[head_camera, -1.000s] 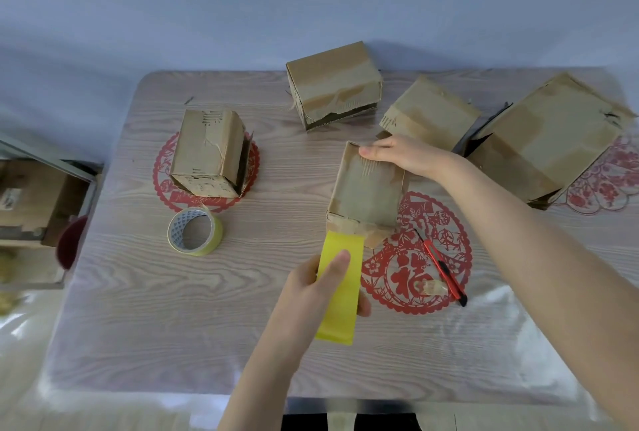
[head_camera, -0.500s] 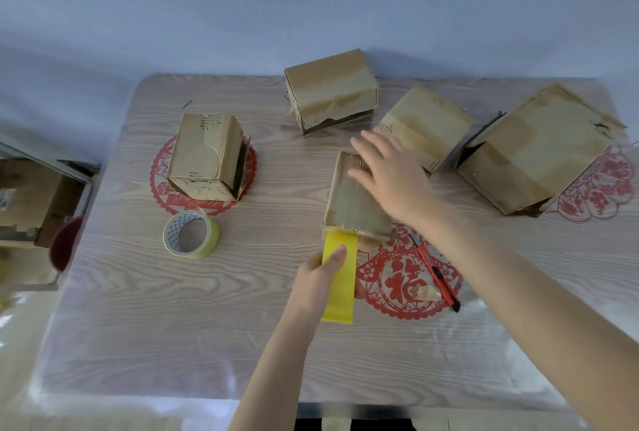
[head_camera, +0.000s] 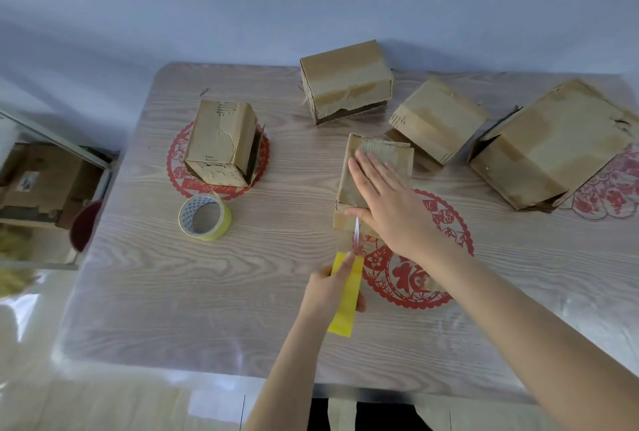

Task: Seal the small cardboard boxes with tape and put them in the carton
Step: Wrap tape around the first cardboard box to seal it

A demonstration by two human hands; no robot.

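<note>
Wood-grain desk (head_camera: 173, 292) is standing against a pale blue wall. On its left part a small cardboard box (head_camera: 221, 143) is sitting on a red paper cutting (head_camera: 179, 175), and a roll of yellow tape (head_camera: 204, 218) is lying just beside it, nearer to you. Your left hand (head_camera: 328, 289) is pinching a yellow tape strip (head_camera: 344, 313) between thumb and fingers. The strip is running, twisted, up to the near edge of the middle box (head_camera: 397, 161). Your right hand (head_camera: 383, 202) is lying flat on top of this box, fingers straight and together, pressing it down. Behind it a far box (head_camera: 345, 80) is standing, then a tilted box (head_camera: 437, 119), and a larger box (head_camera: 553, 143) is resting at the right.
</note>
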